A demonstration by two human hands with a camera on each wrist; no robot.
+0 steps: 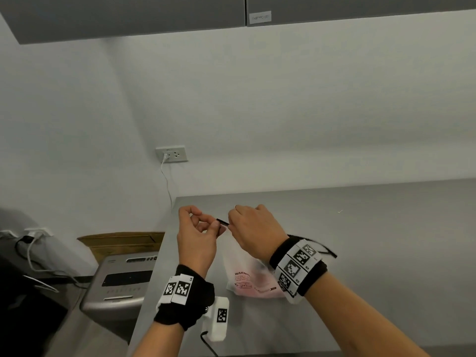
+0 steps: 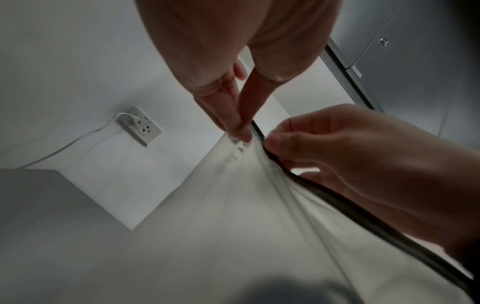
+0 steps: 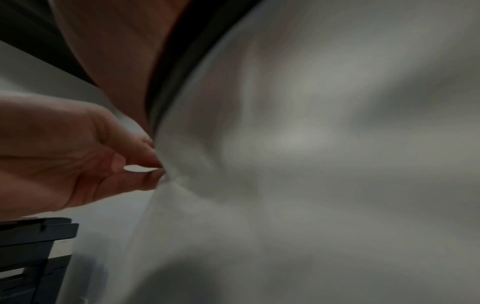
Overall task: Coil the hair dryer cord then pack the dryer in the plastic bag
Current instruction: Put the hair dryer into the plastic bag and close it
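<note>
A translucent white plastic bag [image 1: 247, 276] with red warning print hangs above the grey table [image 1: 360, 253]. Along its top edge runs a black strip [image 1: 222, 222]. My left hand [image 1: 215, 229] pinches the bag's top corner between thumb and forefinger. Just to its right, my right hand [image 1: 230, 222] pinches the black strip. The left wrist view shows both pinches close together on the bag [image 2: 233, 205], left hand [image 2: 246, 131] and right hand [image 2: 269, 144]. A pinkish blur shows through the bag's lower part; I cannot tell whether it is the dryer. No cord is visible.
A grey machine [image 1: 121, 282] and a cardboard box [image 1: 123, 242] stand left of the table's edge. A wall socket [image 1: 172, 153] holds a white plug and cable. Grey cabinets [image 1: 128, 16] hang overhead.
</note>
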